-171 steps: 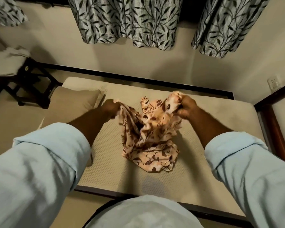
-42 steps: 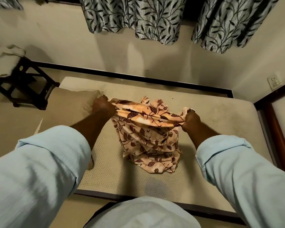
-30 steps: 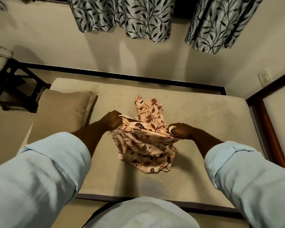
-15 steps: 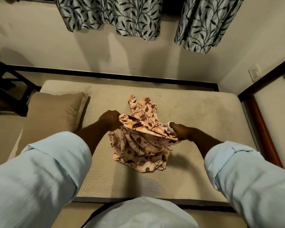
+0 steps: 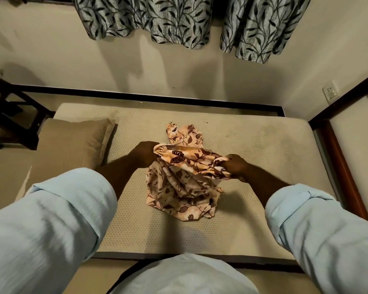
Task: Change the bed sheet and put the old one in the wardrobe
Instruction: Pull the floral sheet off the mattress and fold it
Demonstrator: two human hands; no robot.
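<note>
A peach bed sheet with dark brown leaf print lies bunched on the middle of the bare beige mattress. My left hand grips the sheet's upper left edge. My right hand grips its upper right edge. Between the two hands a band of the sheet is stretched and lifted a little off the mattress. The remaining cloth hangs down in folds to the mattress, and one end lies flat beyond the hands.
A tan pillow rests at the mattress's left end. A dark stool stands at far left. The dark bed frame runs along the right and the wall side. Leaf-print curtains hang above.
My hands kept hold of the sheet's edge, dropped lower over the mattress, then pulled slightly apart again so the band between them is taut. The camera view shifted right.
</note>
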